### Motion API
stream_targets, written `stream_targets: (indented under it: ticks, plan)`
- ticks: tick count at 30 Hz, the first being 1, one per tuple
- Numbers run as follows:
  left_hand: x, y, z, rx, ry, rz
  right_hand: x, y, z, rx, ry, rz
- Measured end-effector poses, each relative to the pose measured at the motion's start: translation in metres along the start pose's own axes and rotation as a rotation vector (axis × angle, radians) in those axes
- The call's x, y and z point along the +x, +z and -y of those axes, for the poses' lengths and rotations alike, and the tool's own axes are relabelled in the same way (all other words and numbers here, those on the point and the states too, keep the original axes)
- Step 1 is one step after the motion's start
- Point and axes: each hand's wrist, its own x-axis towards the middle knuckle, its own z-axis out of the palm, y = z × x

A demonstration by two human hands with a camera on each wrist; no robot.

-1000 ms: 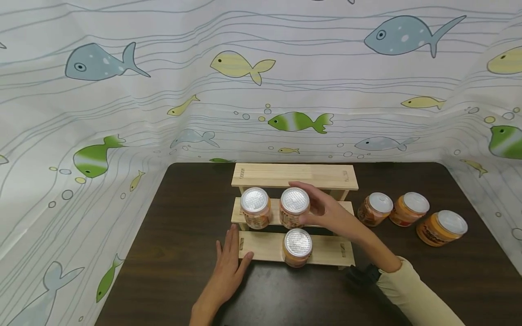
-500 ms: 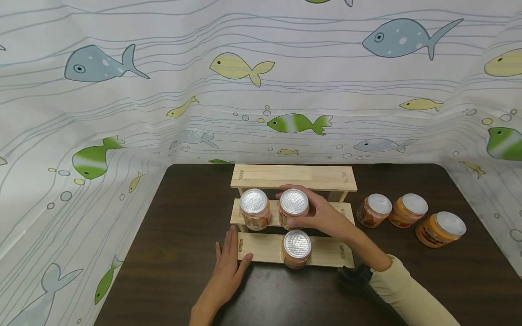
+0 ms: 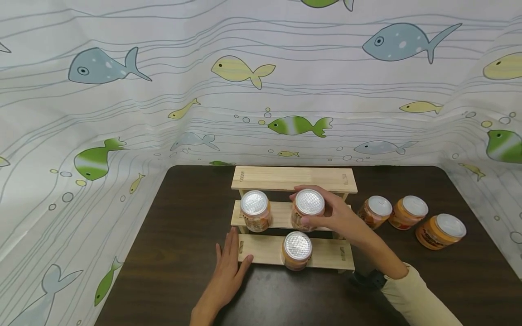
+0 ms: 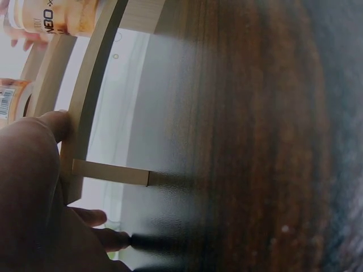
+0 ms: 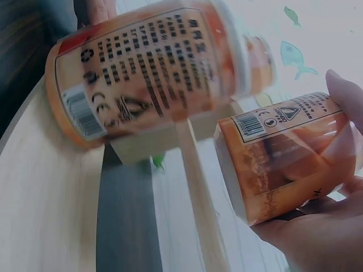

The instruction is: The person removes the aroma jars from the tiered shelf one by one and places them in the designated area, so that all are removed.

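Observation:
In the head view, the right hand (image 3: 338, 217) grips a jar (image 3: 309, 202) with a silver lid over the middle tier of a wooden three-step rack (image 3: 293, 177). Its fingers and thumb curl round this jar (image 5: 289, 156) in the right wrist view; whether the base touches the wood cannot be told. Another jar (image 3: 255, 203) stands to its left on that tier, and a third (image 3: 297, 246) is upright on the lowest one. The left hand (image 3: 222, 276) lies with extended fingers against the rack's lower left end, its thumb (image 4: 55, 123) touching the board edge.
Three more orange jars stand on the dark table right of the rack: one (image 3: 377, 208) near the right forearm, one (image 3: 409, 210) beside it, one (image 3: 441, 231) farther right. A fish-patterned cloth (image 3: 228, 104) rises behind and at both sides.
The right hand first shifted its jar slightly left, then moved it right, widening the space to the other jar on that tier. The left hand has stayed in place.

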Motion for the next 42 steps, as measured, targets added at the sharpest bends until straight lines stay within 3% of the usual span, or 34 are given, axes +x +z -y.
stream_targets:
  ticks: [12, 20, 24, 30, 42]
  plan:
    - [-0.003, 0.001, 0.000, -0.003, -0.011, 0.010, -0.081, -0.050, 0.006, -0.006, -0.050, -0.150]
    - [-0.005, 0.001, -0.001, -0.018, -0.001, 0.004, -0.142, -0.086, -0.023, 0.048, 0.004, -0.324]
    - [-0.005, -0.001, -0.001, -0.020, 0.004, -0.001, -0.163, -0.096, -0.040, 0.029, -0.006, -0.362]
    - [-0.004, -0.002, -0.001, -0.019, -0.002, 0.007, -0.183, -0.106, -0.054, -0.020, 0.004, -0.387]
    - [-0.001, 0.000, 0.000, -0.009, 0.004, 0.012, -0.195, -0.121, -0.078, -0.046, 0.005, -0.398]
